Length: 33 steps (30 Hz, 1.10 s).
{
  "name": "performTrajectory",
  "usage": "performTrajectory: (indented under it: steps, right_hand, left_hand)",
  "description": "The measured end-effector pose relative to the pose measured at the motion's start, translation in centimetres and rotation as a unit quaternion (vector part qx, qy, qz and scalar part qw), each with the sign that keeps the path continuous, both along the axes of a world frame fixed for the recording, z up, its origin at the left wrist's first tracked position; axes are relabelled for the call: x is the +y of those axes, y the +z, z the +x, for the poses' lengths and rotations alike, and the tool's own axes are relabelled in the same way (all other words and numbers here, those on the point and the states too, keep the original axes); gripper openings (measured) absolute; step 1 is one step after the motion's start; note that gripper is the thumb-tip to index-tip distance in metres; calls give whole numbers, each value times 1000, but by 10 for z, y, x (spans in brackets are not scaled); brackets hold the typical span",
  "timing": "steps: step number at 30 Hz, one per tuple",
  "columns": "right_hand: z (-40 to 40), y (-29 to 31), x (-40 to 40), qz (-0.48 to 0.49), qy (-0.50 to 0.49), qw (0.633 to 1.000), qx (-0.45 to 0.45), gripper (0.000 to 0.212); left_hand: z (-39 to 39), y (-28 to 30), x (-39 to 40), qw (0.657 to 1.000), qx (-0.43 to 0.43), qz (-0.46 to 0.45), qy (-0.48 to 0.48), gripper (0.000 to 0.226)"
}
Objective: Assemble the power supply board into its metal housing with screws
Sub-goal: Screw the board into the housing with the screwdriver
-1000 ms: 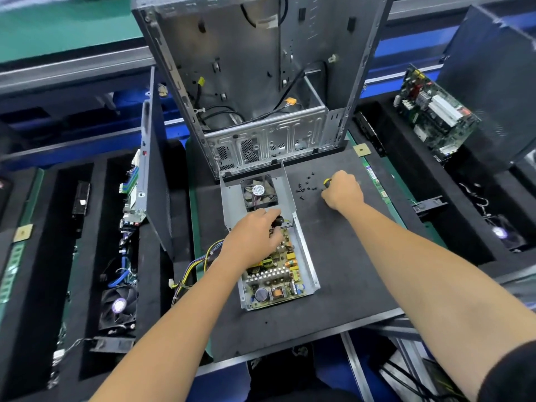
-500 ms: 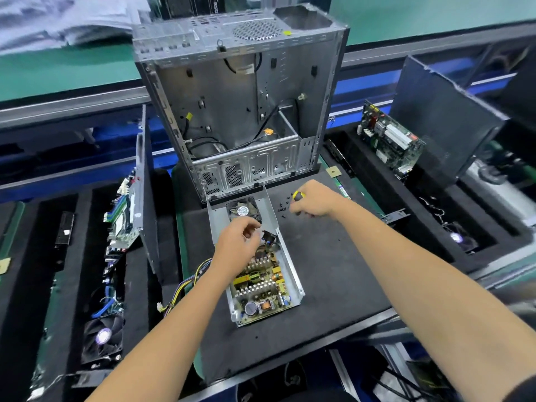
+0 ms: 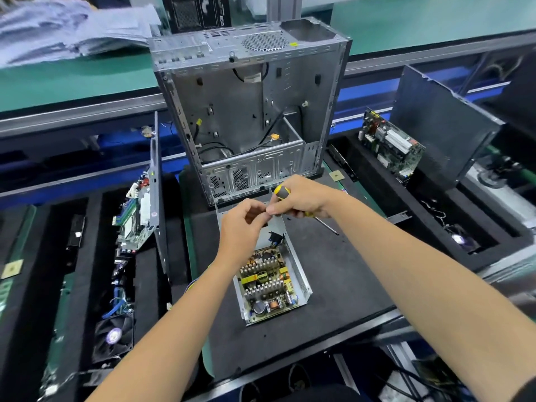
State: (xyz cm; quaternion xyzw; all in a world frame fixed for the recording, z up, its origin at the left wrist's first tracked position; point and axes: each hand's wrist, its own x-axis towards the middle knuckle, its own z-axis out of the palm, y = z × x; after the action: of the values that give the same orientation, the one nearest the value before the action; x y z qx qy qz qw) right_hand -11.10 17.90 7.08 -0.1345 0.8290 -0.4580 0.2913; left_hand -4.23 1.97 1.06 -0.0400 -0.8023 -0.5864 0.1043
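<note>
Largest item in my view: the open computer case (image 3: pixel 249 111), standing upright at the back of the desk (image 3: pixel 348 280), its empty side facing me. I judge it is parked there only as the later destination

Black mat on the desk carries the work. On it, just in front of the case, lies the metal housing (image 3: pixel 301 274), open side up, walls rising on both long edges. The power supply board (image 3: pixel 265 282) sits inside it, heatsinks and yellow coils showing; whether it is fully seated on its standoffs I cannot tell. Bundle of coloured wires leaves the housing on its near-left side, mostly hidden by my left forearm

Side trays hold spare parts: a green circuit board (image 3: pixel 390 146) propped in the right tray, a fan (image 3: pixel 113 335) low in the left tray. Not part of this step

Right hand (image 3: pixel 301 198) is curled round the yellow-and-black handle of the screwdriver (image 3: pixel 282 192); the shaft points down-right, tip off the work and over the mat. Held that way, I judge, so thumb and forefinger stay free

Left hand (image 3: pixel 246 224) hovers over the far end of the housing, fingertips drawn together against the right fingertips. They seem to pinch something small between them, likely a screw; too small to confirm

Loose screws (image 3: pixel 289 219): a few dark specks on the mat just right of the housing, within reach

Judgement: screw being passed or set on the driver; fastening not begun
</note>
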Motion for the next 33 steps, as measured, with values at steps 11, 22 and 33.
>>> performTrajectory:
  steps: [11,22,33]
  right_hand:
    - [-5,8,-12,-65,-135,985,79,33]
    - [-8,28,-24,-87,-209,961,160,49]
    - [-4,31,-29,-116,-217,959,143,36]
  left_hand:
    - [-4,-1,-10,998,-35,-51,-4,24]
    - [0,-21,-22,968,-200,152,20,21]
    - [1,-19,-25,936,-222,274,-9,17]
